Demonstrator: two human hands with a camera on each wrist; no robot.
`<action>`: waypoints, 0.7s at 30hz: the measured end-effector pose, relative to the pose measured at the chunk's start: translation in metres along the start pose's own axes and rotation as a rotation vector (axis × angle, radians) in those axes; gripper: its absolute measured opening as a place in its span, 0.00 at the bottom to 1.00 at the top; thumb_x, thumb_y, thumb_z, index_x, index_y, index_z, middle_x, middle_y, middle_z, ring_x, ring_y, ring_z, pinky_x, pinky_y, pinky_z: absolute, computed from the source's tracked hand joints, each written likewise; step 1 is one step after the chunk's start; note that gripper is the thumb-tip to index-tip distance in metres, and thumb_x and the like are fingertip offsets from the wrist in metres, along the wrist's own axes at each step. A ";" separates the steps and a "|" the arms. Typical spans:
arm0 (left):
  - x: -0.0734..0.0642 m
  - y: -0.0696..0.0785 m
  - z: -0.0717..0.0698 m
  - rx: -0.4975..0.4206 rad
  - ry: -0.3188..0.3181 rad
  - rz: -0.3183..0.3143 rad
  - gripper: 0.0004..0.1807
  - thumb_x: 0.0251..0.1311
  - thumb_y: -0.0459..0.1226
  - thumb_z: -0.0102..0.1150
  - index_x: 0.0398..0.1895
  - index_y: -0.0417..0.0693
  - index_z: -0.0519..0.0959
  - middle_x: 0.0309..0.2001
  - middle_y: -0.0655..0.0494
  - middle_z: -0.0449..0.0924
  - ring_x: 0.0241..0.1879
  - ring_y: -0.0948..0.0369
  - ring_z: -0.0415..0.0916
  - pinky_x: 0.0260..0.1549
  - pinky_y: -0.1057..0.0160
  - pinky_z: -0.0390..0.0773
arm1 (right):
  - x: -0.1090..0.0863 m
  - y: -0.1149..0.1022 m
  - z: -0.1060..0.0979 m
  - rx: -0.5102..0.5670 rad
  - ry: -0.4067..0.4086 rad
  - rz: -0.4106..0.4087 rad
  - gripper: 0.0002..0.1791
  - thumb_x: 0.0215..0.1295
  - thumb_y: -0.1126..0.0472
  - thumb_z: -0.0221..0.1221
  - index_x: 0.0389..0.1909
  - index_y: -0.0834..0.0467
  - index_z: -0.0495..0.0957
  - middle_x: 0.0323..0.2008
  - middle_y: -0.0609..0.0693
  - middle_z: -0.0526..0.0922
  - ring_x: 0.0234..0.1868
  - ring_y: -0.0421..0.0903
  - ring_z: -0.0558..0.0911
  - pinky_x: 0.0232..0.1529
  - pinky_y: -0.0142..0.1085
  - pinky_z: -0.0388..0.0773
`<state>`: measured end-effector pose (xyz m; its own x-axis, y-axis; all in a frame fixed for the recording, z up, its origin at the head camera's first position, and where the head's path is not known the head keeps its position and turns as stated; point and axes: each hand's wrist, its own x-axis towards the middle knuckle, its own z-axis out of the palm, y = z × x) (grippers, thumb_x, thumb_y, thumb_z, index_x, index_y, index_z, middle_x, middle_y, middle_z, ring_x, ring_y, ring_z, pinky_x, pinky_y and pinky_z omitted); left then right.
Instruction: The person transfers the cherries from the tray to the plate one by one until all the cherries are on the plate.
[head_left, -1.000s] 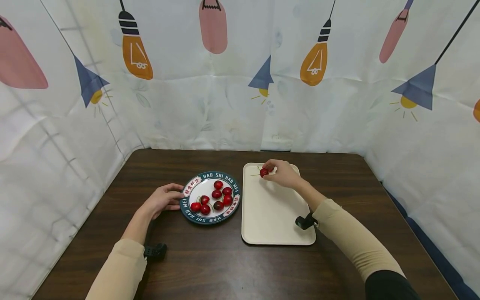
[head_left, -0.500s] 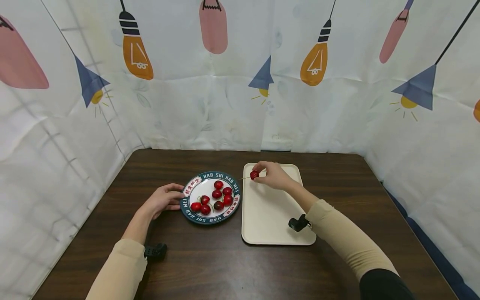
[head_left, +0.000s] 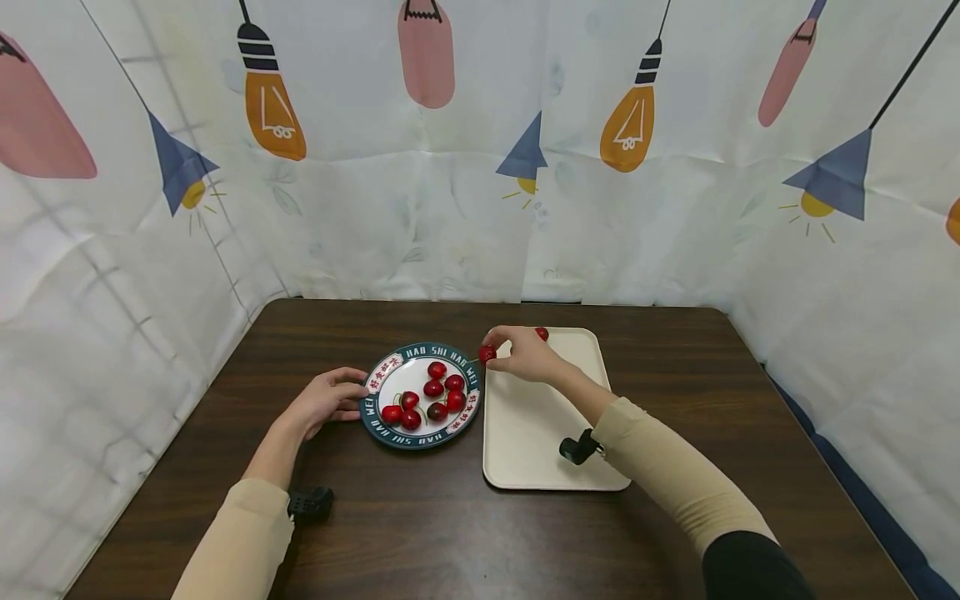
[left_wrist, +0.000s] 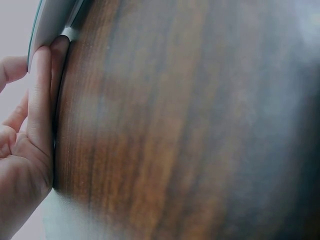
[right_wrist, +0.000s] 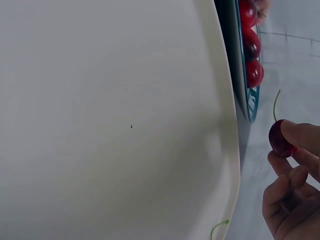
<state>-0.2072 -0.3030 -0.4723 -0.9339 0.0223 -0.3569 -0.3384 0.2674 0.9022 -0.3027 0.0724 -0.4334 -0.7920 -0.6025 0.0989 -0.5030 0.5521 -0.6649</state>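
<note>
In the head view, my right hand (head_left: 527,357) pinches a dark red cherry (head_left: 487,353) by its body, over the gap between plate and tray. The cherry's green stem (right_wrist: 275,105) points away from the fingers in the right wrist view. My left hand (head_left: 328,398) holds the left rim of a round plate (head_left: 422,443) with a teal patterned border, one finger above the rim and others beneath it. Several red cherries (head_left: 433,388) lie on the plate. Another cherry (head_left: 542,333) sits at the far edge of the cream rectangular tray (head_left: 540,450), partly behind the right hand.
Plate and tray stand side by side on a dark wooden table (head_left: 420,533). A white curtain (head_left: 360,225) printed with lamps and bulbs hangs behind and beside it. A green stem (right_wrist: 220,227) shows at the tray's edge in the right wrist view.
My right hand has moved left with the pinched cherry, from above the tray towards the plate. The cherry at the tray's far edge shows more clearly. My left hand stays at the plate.
</note>
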 end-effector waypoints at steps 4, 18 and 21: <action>0.000 0.000 0.000 -0.003 0.004 -0.002 0.29 0.73 0.42 0.60 0.71 0.38 0.67 0.55 0.40 0.74 0.41 0.56 0.82 0.43 0.60 0.86 | 0.006 -0.004 0.007 -0.010 -0.025 0.006 0.18 0.63 0.61 0.71 0.53 0.56 0.82 0.47 0.49 0.84 0.52 0.51 0.80 0.52 0.42 0.79; -0.001 0.000 0.002 0.004 0.011 0.006 0.28 0.73 0.41 0.59 0.70 0.37 0.67 0.54 0.40 0.74 0.41 0.56 0.81 0.43 0.60 0.86 | 0.017 -0.013 0.022 -0.037 -0.066 -0.033 0.17 0.65 0.63 0.69 0.53 0.58 0.82 0.43 0.50 0.85 0.46 0.49 0.79 0.47 0.38 0.78; -0.001 0.000 0.002 0.004 0.011 0.007 0.28 0.73 0.40 0.59 0.70 0.37 0.67 0.54 0.39 0.74 0.41 0.56 0.81 0.43 0.60 0.86 | 0.019 -0.014 0.025 -0.035 -0.070 -0.021 0.16 0.66 0.63 0.68 0.54 0.58 0.81 0.44 0.50 0.85 0.45 0.48 0.79 0.45 0.35 0.78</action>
<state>-0.2059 -0.3014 -0.4721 -0.9376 0.0134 -0.3474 -0.3310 0.2708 0.9039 -0.3021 0.0389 -0.4406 -0.7557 -0.6522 0.0591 -0.5318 0.5585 -0.6367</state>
